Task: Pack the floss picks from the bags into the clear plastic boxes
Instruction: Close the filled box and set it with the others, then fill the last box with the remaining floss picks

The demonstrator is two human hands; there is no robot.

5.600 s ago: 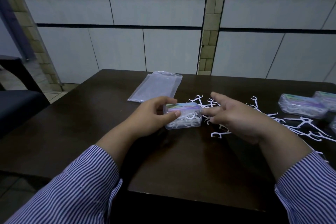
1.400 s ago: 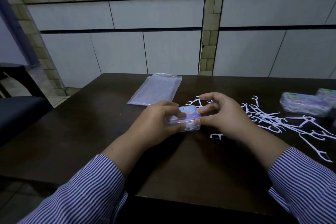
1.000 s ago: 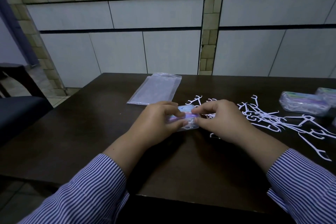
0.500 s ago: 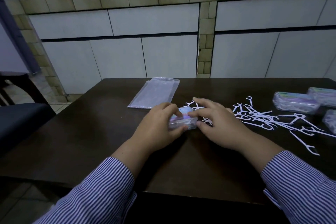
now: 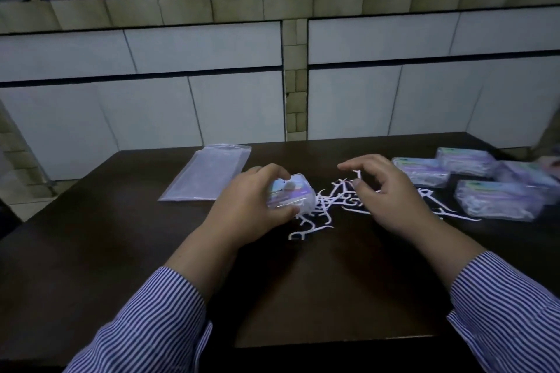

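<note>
At the moment of inspection I found the left hand (image 5: 253,206) wrapped around a clear plastic box (image 5: 291,192), fingers over its far edge and thumb at the near side. The box was tilted, its labelled lid facing up and toward the camera, with white floss picks visible inside; whether it touched the table (image 5: 121,251) I could not tell. The right hand (image 5: 391,200) hovered just right of the box, holding nothing that I could make out, its fingers loosely curved with thumb and forefinger apart. Beneath and between the two hands lay a scatter of loose floss picks (image 5: 321,212) on the dark surface, running rightward under the right hand.

To the right of that hand I noted four closed filled boxes (image 5: 500,200) grouped close together near the table's right edge. An empty clear bag (image 5: 209,172) lay flat on the table, beyond and to the left of the left hand. Both striped sleeves (image 5: 157,321) were visible at the near edge. The view was dim and somewhat blurred.
</note>
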